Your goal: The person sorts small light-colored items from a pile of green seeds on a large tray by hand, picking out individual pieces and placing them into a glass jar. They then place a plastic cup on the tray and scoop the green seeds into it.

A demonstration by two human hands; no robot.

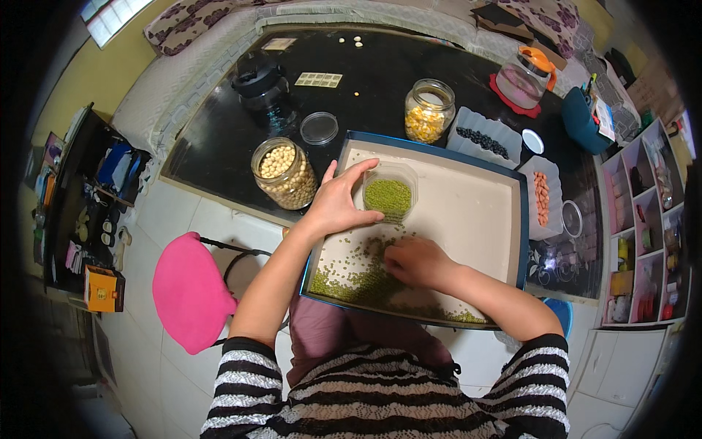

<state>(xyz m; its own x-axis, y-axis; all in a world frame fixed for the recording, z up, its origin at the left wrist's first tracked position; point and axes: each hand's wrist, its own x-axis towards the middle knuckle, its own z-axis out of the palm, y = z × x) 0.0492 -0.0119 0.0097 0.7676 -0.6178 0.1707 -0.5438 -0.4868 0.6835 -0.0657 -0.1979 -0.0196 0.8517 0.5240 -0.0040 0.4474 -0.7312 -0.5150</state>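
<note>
My left hand grips a clear plastic cup by its left side, thumb at the near side and fingers at the far rim. Green mung beans fill part of the cup, which rests in a shallow box lid with dark blue sides and a pale inside. Loose mung beans lie heaped along the lid's near edge, with more scattered beneath the cup. Among these beans is my right hand, fingers curled downward; its fingertips and anything between them are hidden.
A chickpea-filled jar stands left of the lid on a black table. Behind are a corn-kernel jar and a tub of dark beans. At right are a peanut tub and a water pitcher. A pink stool stands left.
</note>
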